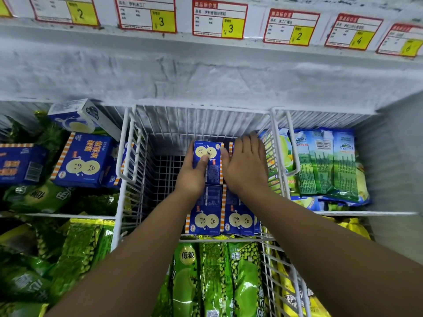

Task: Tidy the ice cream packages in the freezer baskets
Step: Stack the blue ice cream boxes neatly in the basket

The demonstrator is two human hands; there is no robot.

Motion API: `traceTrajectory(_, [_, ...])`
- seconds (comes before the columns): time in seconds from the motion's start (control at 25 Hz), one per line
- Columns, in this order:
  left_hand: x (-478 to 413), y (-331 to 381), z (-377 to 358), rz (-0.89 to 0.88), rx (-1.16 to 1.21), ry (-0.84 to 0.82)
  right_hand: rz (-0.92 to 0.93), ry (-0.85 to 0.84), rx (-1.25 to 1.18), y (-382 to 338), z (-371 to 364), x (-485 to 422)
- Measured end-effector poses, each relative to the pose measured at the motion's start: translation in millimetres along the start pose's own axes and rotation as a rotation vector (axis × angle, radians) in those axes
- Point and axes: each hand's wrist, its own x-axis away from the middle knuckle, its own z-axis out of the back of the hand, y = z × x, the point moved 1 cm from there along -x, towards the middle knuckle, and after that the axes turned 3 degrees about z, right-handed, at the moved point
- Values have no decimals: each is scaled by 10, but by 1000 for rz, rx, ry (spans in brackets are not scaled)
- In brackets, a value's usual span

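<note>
Fingers [189,156] of the left hand [191,177] grip a blue ice cream box [211,152]; right hand [246,165] lies flat on the neighbouring box [230,147], inside the wire basket [201,110].

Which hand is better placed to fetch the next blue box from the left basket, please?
Probably the left hand, though it grips a blue box: it is nearer the loose box there. The right hand would have to cross over.

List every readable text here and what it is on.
"2": price tag one
"¥3": price tag two
"¥3": price tag three
"2": price tag four
"4": price tag five
"6": price tag six
"低蔗": green wrapper
Blue boxes, tag small print: too blurred.
</note>
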Motion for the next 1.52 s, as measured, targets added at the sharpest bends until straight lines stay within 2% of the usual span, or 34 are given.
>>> traceTrajectory(0.12, [10,38,-33,49,64,19,-10,57,-150,-63,-94,81])
traceTrajectory(0.24, [11,54,-52,77,163,9,56,171,-114,-127,-167,222])
traceTrajectory(0.32, [3,13,-58,101,192,16,60,173,-103,-115,-189,253])
traceTrajectory(0.56, [37,37,-131,206,227,219,198,161,-59,-102,-207,136])
traceTrajectory(0.72, [49,29,-73,170,78,146,170,130,-70,-63,-167,128])
traceTrajectory(0.8, [94,5,-54,184,-44,114,81,138,-91,-67,-109,257])
traceTrajectory(0.88, [92,-17,-35,199,-85,116,4,149,-123,-95,-74,446])
traceTrajectory(0.96, [96,-41,-32,222,-106,134,11,83,-118,-94,-110,536])
traceTrajectory(1.04, [127,-94,-31,268,-72,119,45,47,-116,-68,-174,503])
traceTrajectory(1.24, [89,-80,-62,296,123,178,203,116,-69,-15,-230,403])
traceTrajectory(1.44, [89,-93,-129,322,143,133,160,220,98,-6,-178,433])
traceTrajectory(1.52, [82,-113,-115,353,204,94,234,293,82,-23,-127,437])
